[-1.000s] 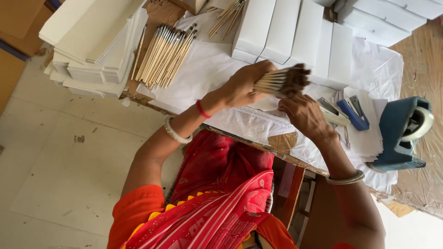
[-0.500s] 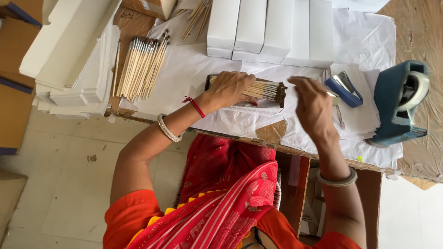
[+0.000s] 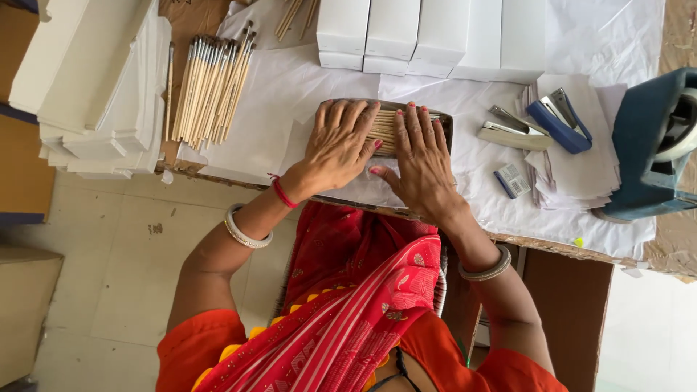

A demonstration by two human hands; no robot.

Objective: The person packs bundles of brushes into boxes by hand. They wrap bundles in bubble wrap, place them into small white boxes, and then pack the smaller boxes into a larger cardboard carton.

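While both palms lie flat, your left hand (image 3: 337,145) and right hand (image 3: 421,161) press fingers spread on a row of wooden brushes (image 3: 382,131) in a shallow dark tray (image 3: 444,125) at the desk (image 3: 290,87) centre. Loose brushes (image 3: 210,87) lie at ten o'clock, white boxes (image 3: 428,36) at twelve, a blue stapler (image 3: 555,120) at three.

pale tiled floor (image 3: 87,290) beneath a wooden table (image 3: 573,283) draped in white paper, daylight bright.
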